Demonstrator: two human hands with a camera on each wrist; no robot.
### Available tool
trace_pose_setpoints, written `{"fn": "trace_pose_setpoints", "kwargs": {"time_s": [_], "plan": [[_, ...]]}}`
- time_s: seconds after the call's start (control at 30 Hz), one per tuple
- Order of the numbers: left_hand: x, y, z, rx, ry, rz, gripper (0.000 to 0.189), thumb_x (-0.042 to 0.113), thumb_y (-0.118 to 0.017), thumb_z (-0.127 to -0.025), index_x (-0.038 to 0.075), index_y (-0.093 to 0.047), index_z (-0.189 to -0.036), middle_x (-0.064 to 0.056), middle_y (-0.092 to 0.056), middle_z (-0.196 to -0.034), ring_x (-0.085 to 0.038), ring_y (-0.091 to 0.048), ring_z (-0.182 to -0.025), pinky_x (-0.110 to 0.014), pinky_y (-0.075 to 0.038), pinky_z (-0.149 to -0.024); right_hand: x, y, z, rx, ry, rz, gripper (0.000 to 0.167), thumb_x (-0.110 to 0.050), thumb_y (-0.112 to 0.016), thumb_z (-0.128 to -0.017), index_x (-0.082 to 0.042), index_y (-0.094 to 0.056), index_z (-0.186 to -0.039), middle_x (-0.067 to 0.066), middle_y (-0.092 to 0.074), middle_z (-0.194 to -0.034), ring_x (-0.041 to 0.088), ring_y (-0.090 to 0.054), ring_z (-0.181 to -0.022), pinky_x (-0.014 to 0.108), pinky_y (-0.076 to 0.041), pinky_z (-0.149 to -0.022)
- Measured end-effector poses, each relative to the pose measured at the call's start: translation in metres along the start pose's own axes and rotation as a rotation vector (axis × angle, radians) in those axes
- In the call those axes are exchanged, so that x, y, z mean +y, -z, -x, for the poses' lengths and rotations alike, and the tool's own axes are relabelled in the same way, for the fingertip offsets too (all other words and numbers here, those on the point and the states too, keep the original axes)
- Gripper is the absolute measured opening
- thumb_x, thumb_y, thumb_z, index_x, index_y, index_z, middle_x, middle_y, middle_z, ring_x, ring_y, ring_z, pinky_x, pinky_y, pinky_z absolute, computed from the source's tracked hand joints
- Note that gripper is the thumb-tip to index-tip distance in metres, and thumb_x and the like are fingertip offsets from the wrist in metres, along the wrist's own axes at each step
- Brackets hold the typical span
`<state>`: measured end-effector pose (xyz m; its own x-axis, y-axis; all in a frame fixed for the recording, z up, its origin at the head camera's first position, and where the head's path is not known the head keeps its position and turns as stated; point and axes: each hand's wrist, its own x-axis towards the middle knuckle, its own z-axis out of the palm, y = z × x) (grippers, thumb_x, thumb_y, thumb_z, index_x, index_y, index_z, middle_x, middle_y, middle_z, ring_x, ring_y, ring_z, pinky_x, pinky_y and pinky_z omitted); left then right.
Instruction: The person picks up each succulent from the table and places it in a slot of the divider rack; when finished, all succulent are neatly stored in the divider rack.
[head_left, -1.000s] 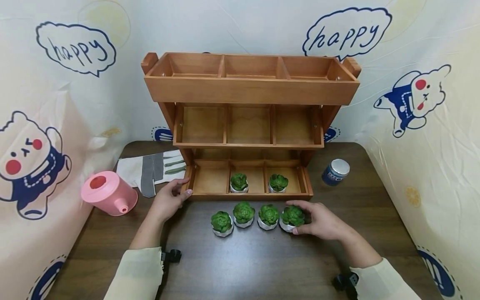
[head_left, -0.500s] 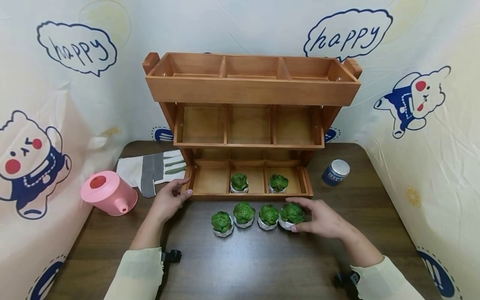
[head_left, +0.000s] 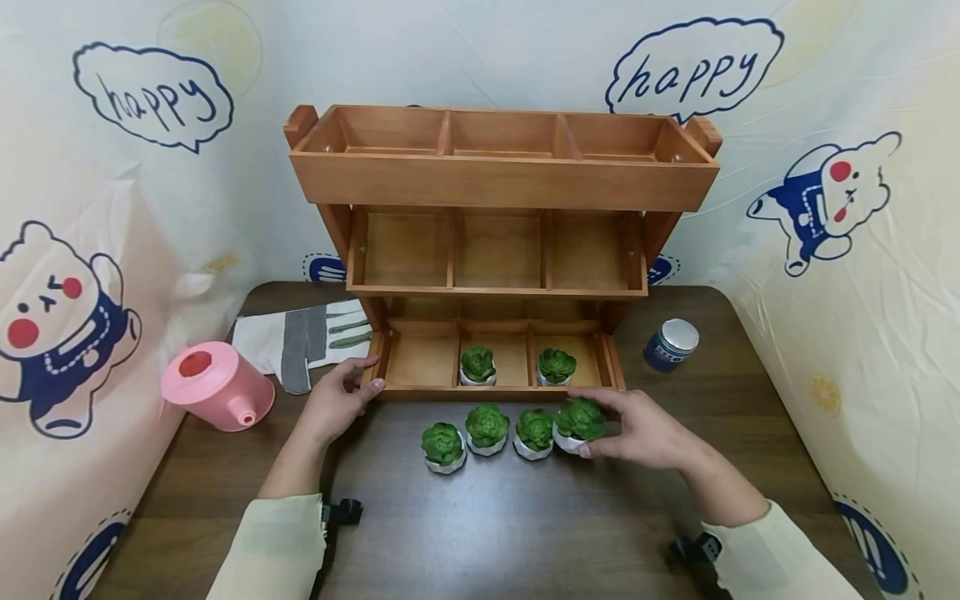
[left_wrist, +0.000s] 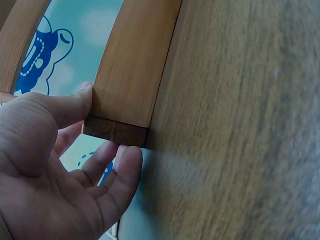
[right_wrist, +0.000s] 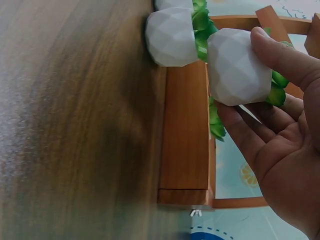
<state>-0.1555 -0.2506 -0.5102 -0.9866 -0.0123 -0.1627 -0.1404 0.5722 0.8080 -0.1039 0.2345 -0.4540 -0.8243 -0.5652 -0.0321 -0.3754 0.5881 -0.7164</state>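
Observation:
My right hand (head_left: 647,429) holds a small potted succulent (head_left: 579,419), thumb on one side of its faceted white pot (right_wrist: 239,67) and fingers on the other. In the right wrist view this pot is raised off the table. Three more potted succulents (head_left: 487,425) stand in a row to its left. My left hand (head_left: 339,406) grips the front left corner of the wooden shelf's lowest tier (head_left: 420,394); the left wrist view has the thumb (left_wrist: 75,105) on the front board. Within that tier, one succulent (head_left: 477,364) sits in the middle compartment and another (head_left: 557,365) in the right one.
Left of the shelf lie a pink watering can (head_left: 217,387) and a white and grey glove (head_left: 303,337). A blue jar with a white lid (head_left: 671,344) stands to the right. Above are the shelf's middle tier (head_left: 495,250) and top tier (head_left: 502,182).
My right hand has risen slightly and moved a little forward and left, taking the potted succulent off the table. The left hand stays on the shelf corner.

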Motion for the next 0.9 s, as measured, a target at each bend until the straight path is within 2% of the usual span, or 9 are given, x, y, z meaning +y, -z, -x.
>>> {"fn": "trace_pose_setpoints", "kwargs": {"time_s": [0.37, 0.67, 0.9], "plan": [[0.001, 0.000, -0.001, 0.000, 0.001, 0.003, 0.049, 0.030, -0.072, -0.100, 0.017, -0.060, -0.145, -0.013, -0.051, -0.104, -0.025, -0.057, -0.080, -0.033, -0.056, -0.065, -0.017, 0.006, -0.011, -0.011, 0.017, -0.001, 0.078, -0.039, -0.089, -0.083, -0.018, -0.054, -0.150, -0.009, -0.069, -0.123, 0.006, -0.067, -0.103, 0.038, -0.055, -0.093], [0.000, 0.000, -0.001, -0.004, 0.001, 0.004, 0.049, 0.029, -0.072, -0.100, 0.016, -0.059, -0.146, -0.013, -0.052, -0.103, -0.025, -0.058, -0.079, -0.033, -0.055, -0.065, -0.024, 0.004, -0.030, -0.032, 0.049, -0.009, 0.075, -0.040, -0.089, -0.083, -0.032, -0.054, -0.149, -0.012, -0.069, -0.115, 0.009, -0.065, -0.097, 0.036, -0.055, -0.088], [-0.001, 0.000, -0.001, 0.001, -0.003, 0.004, 0.048, 0.025, -0.072, -0.100, 0.016, -0.060, -0.145, -0.013, -0.050, -0.100, -0.026, -0.058, -0.075, -0.034, -0.055, -0.064, -0.027, 0.001, -0.043, -0.053, 0.058, -0.034, 0.075, -0.041, -0.087, -0.085, -0.028, -0.054, -0.150, -0.008, -0.070, -0.115, 0.011, -0.065, -0.096, 0.036, -0.055, -0.086]]}}
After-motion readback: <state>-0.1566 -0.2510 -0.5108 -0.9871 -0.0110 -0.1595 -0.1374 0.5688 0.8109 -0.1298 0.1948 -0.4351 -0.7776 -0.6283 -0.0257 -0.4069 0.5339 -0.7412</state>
